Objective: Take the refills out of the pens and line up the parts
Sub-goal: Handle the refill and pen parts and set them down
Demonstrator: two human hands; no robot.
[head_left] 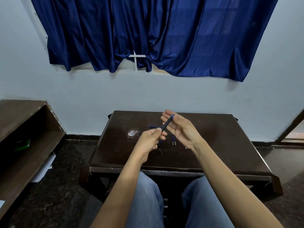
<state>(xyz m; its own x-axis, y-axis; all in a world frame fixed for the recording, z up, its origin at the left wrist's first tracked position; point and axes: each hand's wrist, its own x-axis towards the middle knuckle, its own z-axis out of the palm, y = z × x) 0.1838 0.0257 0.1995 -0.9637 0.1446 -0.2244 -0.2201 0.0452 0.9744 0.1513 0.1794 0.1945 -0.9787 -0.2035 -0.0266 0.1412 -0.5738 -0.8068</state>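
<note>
**Q:** Where's the pen, and which step?

**A:** The pen is in the air over the table, slanted, blue end up and away from me. My left hand pinches its lower half, thumb on top. My right hand is spread flat, palm up, fingers straight, just behind the blue end. I can't tell whether it touches the pen. I judge this as the start of opening this pen, since no part is off it yet.

**Q:** Next move?

**A:** Probably the right hand closes on the upper half. The left holds firm while I twist or pull the two halves apart, then I draw out the refill. The pen is thin and smooth, so it needs a tight pinch.

**Q:** Other parts?

**A:** Two refills lie side by side on the table under my right wrist. A blue part lies crosswise farther back, partly hidden by my left hand. That's a row begun, so I'd say the task is partway done.

**Q:** Containers?

**A:** There's no tray or box, and the parts lie bare on the table. The shelf to the left holds a green thing, too blurred to name.
</note>
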